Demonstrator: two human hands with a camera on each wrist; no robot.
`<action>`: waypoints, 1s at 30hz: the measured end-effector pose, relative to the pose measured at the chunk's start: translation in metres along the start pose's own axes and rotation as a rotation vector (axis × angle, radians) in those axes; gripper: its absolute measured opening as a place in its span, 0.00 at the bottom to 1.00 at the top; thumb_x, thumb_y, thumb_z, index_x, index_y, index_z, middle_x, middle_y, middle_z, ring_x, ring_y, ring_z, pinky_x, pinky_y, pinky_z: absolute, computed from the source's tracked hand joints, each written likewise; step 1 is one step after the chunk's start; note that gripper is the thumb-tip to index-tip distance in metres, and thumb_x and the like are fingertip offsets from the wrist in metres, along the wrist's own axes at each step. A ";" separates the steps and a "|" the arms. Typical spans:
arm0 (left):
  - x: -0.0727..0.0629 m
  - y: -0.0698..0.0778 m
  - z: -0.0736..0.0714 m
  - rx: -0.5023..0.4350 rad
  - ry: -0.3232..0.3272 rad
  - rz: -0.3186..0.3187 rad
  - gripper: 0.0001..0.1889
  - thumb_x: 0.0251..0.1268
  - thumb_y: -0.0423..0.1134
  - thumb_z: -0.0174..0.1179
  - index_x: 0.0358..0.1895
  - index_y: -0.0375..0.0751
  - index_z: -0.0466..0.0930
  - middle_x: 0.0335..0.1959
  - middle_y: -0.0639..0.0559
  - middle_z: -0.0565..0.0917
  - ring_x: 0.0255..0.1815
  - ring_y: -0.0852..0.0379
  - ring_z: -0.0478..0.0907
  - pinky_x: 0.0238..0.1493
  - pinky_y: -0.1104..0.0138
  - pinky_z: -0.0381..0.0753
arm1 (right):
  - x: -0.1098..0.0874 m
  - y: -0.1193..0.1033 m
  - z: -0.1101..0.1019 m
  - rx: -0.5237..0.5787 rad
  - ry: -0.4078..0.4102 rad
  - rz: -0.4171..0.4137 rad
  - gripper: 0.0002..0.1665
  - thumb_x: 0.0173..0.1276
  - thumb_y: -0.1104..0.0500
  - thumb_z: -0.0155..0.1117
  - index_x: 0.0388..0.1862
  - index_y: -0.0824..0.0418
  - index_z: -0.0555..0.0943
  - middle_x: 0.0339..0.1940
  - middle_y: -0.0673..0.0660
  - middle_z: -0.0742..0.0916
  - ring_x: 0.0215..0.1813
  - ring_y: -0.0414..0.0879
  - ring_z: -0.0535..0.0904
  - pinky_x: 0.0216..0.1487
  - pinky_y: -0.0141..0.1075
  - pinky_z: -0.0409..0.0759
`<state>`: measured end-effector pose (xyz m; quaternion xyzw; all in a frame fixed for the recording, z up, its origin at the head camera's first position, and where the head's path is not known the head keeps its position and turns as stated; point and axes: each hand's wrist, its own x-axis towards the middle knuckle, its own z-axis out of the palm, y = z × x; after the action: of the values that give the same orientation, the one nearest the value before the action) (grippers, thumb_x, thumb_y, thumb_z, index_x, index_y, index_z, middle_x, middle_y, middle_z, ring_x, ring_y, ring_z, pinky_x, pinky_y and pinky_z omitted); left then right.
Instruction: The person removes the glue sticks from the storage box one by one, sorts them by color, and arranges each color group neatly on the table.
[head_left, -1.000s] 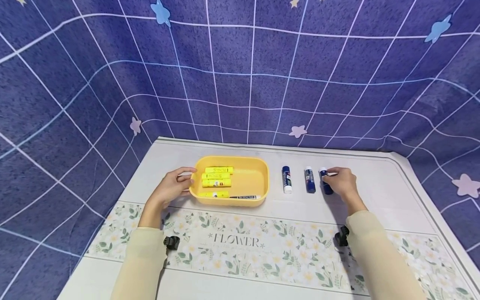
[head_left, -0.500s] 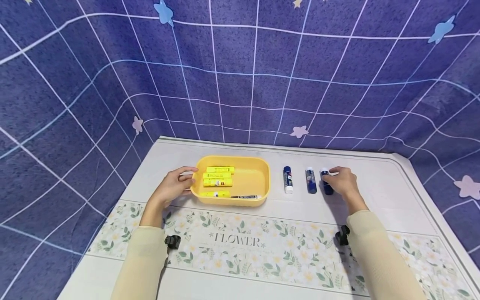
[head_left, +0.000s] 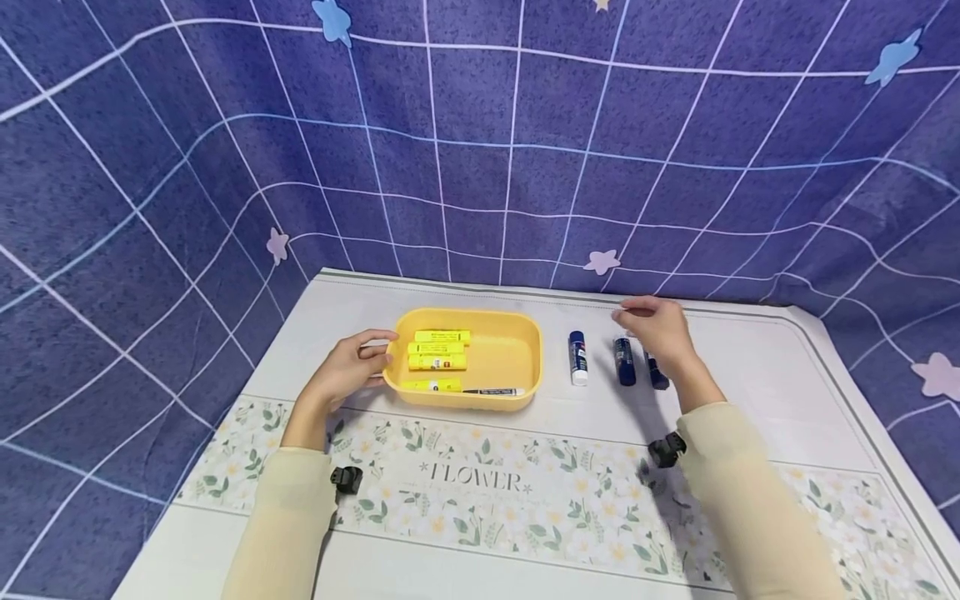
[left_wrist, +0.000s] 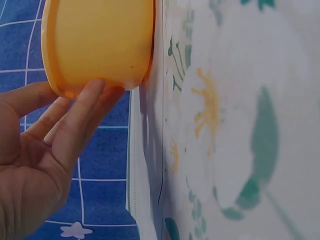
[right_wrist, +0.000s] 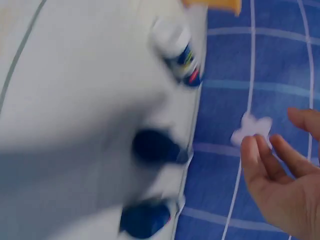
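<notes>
My left hand (head_left: 347, 367) touches the left end of a yellow plastic basket (head_left: 510, 402). In the left wrist view, its fingertips (left_wrist: 95, 87) rest against the basket's outer wall, the thumb side at the rim. Several yellow tubes (head_left: 437, 362) and a black-and-white marker pen (head_left: 491, 392) lie inside. My right hand (head_left: 660, 329) is raised over the right part of the table, holding nothing, fingers loosely bent. Beneath and beside it are two dark blue glue sticks, the middle one (head_left: 624, 362) and the right one (head_left: 657, 373), partly hidden by the hand. Another blue glue stick (head_left: 577, 358) lies nearer the basket.
A white table cover (head_left: 420, 567) with a floral band marked FLOWER lies under everything. Behind it hangs a blue curtain (head_left: 465, 167) with a grid of lines and stars. Black wrist cameras (head_left: 347, 479) sit at both sleeves.
My right hand has let go of the rightmost glue stick and moved up and to the left, empty. My left hand stays at the basket; the view has shifted slightly.
</notes>
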<state>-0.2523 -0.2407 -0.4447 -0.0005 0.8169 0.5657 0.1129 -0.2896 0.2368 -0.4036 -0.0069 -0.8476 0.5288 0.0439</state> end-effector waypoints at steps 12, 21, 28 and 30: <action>0.000 0.000 -0.001 -0.005 0.003 0.002 0.25 0.78 0.32 0.54 0.76 0.39 0.67 0.72 0.30 0.75 0.68 0.33 0.78 0.55 0.57 0.90 | -0.005 -0.053 0.080 0.268 -0.425 -0.074 0.23 0.68 0.71 0.68 0.62 0.75 0.79 0.54 0.69 0.88 0.47 0.38 0.87 0.55 0.32 0.88; -0.001 0.001 0.001 -0.005 0.011 -0.004 0.25 0.78 0.31 0.54 0.75 0.39 0.68 0.71 0.30 0.75 0.67 0.33 0.79 0.55 0.56 0.90 | -0.009 -0.051 0.122 0.152 -0.620 -0.109 0.22 0.67 0.71 0.69 0.60 0.71 0.82 0.53 0.72 0.87 0.47 0.44 0.88 0.52 0.33 0.89; -0.001 0.001 0.001 -0.005 0.019 -0.007 0.25 0.78 0.31 0.54 0.75 0.39 0.68 0.71 0.30 0.75 0.67 0.33 0.79 0.55 0.56 0.90 | -0.008 -0.052 0.137 -0.006 -0.818 -0.130 0.24 0.65 0.72 0.70 0.60 0.74 0.81 0.53 0.74 0.87 0.46 0.44 0.87 0.51 0.32 0.88; 0.000 0.001 0.001 -0.005 0.023 -0.006 0.25 0.78 0.32 0.54 0.75 0.39 0.68 0.71 0.30 0.75 0.66 0.33 0.80 0.54 0.57 0.91 | -0.008 -0.054 0.139 -0.072 -0.853 -0.153 0.23 0.64 0.72 0.71 0.59 0.73 0.82 0.51 0.73 0.88 0.44 0.42 0.86 0.48 0.32 0.87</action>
<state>-0.2518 -0.2393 -0.4444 -0.0099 0.8166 0.5675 0.1052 -0.2913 0.0877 -0.4161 0.2735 -0.8057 0.4497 -0.2715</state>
